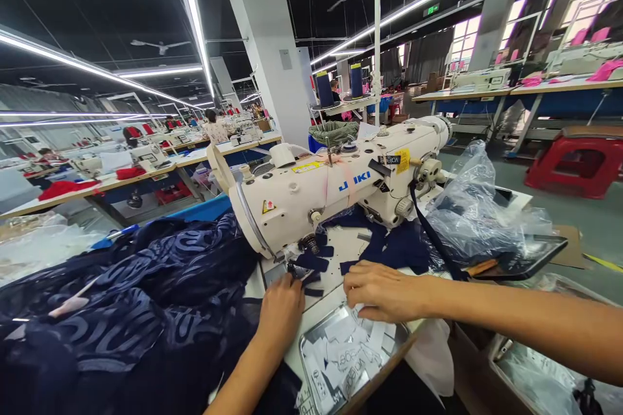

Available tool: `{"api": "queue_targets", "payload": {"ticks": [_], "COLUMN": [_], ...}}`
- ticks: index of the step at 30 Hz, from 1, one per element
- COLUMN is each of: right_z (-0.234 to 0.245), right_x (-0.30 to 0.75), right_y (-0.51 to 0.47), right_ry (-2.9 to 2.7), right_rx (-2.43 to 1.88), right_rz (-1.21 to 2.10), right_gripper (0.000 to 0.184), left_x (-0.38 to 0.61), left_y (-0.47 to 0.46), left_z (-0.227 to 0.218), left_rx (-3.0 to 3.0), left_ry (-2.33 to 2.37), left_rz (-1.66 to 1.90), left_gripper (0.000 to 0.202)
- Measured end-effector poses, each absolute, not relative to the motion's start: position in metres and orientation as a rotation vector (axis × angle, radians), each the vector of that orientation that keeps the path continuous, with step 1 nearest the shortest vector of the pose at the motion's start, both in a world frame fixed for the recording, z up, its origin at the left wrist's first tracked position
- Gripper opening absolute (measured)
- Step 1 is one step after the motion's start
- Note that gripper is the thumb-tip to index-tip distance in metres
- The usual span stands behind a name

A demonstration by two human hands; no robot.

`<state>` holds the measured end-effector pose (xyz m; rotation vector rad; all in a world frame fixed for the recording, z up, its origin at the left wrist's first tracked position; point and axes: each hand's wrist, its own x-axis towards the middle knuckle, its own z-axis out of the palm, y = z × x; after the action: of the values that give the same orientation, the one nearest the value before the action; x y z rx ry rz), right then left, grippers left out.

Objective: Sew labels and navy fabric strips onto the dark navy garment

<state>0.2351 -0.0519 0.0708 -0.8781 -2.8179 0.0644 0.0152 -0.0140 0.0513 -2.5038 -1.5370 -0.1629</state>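
Note:
My left hand rests on the sewing table just below the needle of a cream sewing machine, fingers curled down onto dark navy fabric pieces; what they hold is hidden. My right hand lies on the table to the right of it, fingers bent and pressed at the edge of small navy pieces beside the metal tray of white labels. A heap of navy patterned cloth covers the table on the left.
A clear plastic bag and a black tablet sit to the machine's right. A red stool stands on the floor beyond. Rows of sewing tables with other workers stretch away at the left and back. Blue thread cones stand behind the machine.

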Motion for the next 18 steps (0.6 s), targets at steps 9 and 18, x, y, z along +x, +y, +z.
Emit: {"api": "queue_targets", "payload": {"ticks": [9, 18], "right_z": [0.044, 0.055], "right_x": [0.224, 0.214], "right_y": [-0.050, -0.050], "right_ry": [-2.696, -2.382], "right_rx": [-0.817, -0.989], "right_rz": [0.208, 0.493], "right_gripper": [0.008, 0.014], "left_x": [0.004, -0.007], "left_y": [-0.026, -0.025], "left_z": [0.044, 0.049], "left_rx": [-2.488, -2.329], "left_ry": [-2.100, -2.460], "left_rz": [-1.427, -1.837], "left_gripper": [0.025, 0.043]}}
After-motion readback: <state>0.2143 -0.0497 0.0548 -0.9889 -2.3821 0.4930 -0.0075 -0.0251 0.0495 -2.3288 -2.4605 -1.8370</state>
